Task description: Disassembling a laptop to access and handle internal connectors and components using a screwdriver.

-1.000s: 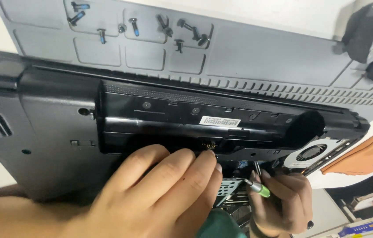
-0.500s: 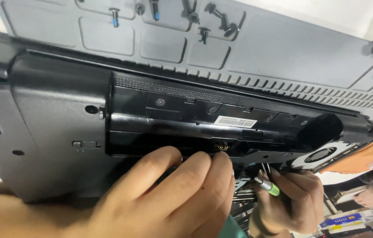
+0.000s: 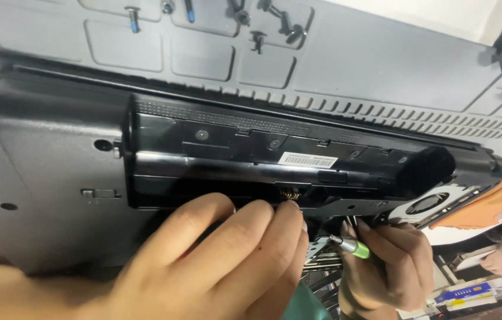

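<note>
Laptop [image 3: 55, 178] lies upside down with battery bay [image 3: 275, 166] empty. The left hand [image 3: 215, 261] presses flat on its lower edge, fingers extended; the right hand [image 3: 390, 264] grips a green-tipped screwdriver [image 3: 352, 247] just beside.

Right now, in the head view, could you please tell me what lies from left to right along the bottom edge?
Left hand → screwdriver → right hand → orange edge.

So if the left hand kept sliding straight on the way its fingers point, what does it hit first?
The left hand lies on the black laptop underside, fingers aimed up and right. Straight ahead is the edge of the open battery bay, about at its gold connector contacts. The fingertips look almost there, though depth is unclear.
</note>
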